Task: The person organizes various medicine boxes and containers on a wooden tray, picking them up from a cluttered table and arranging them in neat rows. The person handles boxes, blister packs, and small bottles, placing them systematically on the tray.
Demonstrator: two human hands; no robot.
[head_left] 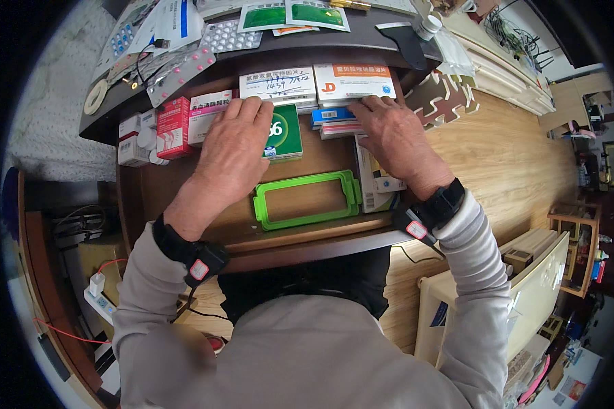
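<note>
In an open drawer [210, 220], my left hand [235, 143] reaches over a green medicine box [285, 132], covering its left part. Its fingertips come up to a white box with handwriting [276, 84], and a white-and-pink box [204, 110] stands at its left. My right hand [389, 138] lies over the right ends of a blue box [330, 116] and a pink-and-white box [337, 129]. Its fingertips are at the lower edge of an orange-and-white box [355, 84]. Whether either hand grips anything is hidden beneath the palms.
A green plastic frame [307, 225] lies near the drawer's front. Beside it are flat cartons [371, 189] at the right wall. At left stand a red box [174, 128] and white bottles [147, 138]. Blister packs [230, 36] and green sachets [317, 14] cover the desktop above.
</note>
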